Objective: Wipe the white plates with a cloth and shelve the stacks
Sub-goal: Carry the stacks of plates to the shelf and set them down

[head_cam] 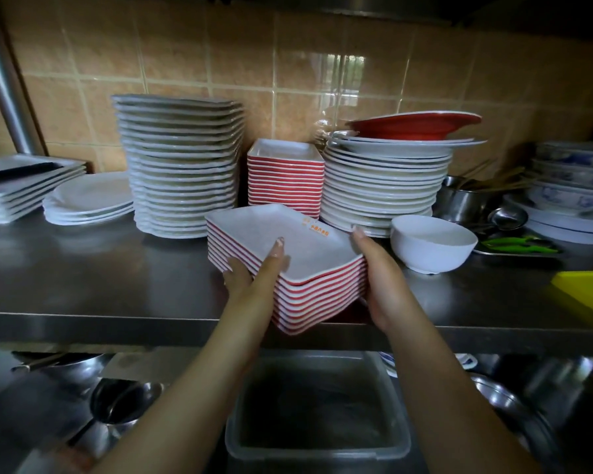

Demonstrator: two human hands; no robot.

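Observation:
A stack of square plates (308, 244), white inside and red outside, sits at the front edge of the steel shelf (100, 278), its near corner overhanging. My left hand (254, 271) grips its left side, thumb lying on the top plate. My right hand (377, 271) holds the right side with fingers along the rims. Behind it stands a second red-and-white square stack (285, 176). No cloth shows.
A tall white plate stack (182, 165) stands at the left and a round white stack (384, 186) topped by a red dish (415, 124) at the right. A white bowl (432, 242) sits beside my right hand. A plastic tub (317, 405) lies below.

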